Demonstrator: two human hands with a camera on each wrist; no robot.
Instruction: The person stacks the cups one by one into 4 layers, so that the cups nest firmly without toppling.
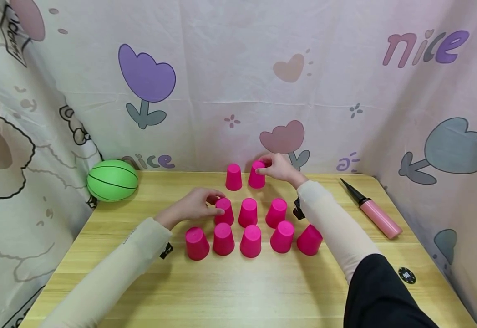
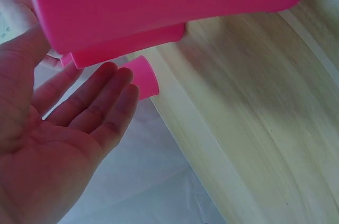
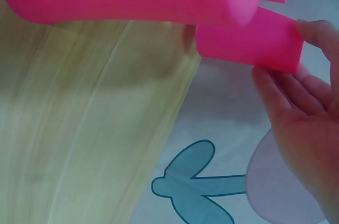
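Pink cups stand upside down in three rows. My left hand [image 1: 197, 204] is at the left cup of the middle row [image 1: 224, 214], thumb across its near side and index finger behind its top. In the left wrist view the other fingers [image 2: 98, 105] spread loosely beside it, with a nearer cup [image 2: 175, 7] covering part of the view. At the back, my right hand [image 1: 277, 167] pinches the right one of two cups [image 1: 256, 178] between thumb and fingers, clearly seen in the right wrist view. Its neighbour [image 1: 233, 177] stands just left.
A front row of several cups, including one [image 1: 251, 241] in its middle, stands nearest me. A green ball [image 1: 113, 181] sits at the back left. At the right lie a pink and black hand pump [image 1: 379, 217] and a black round chip [image 1: 407, 275]. A printed curtain [image 1: 222, 68] hangs behind the table.
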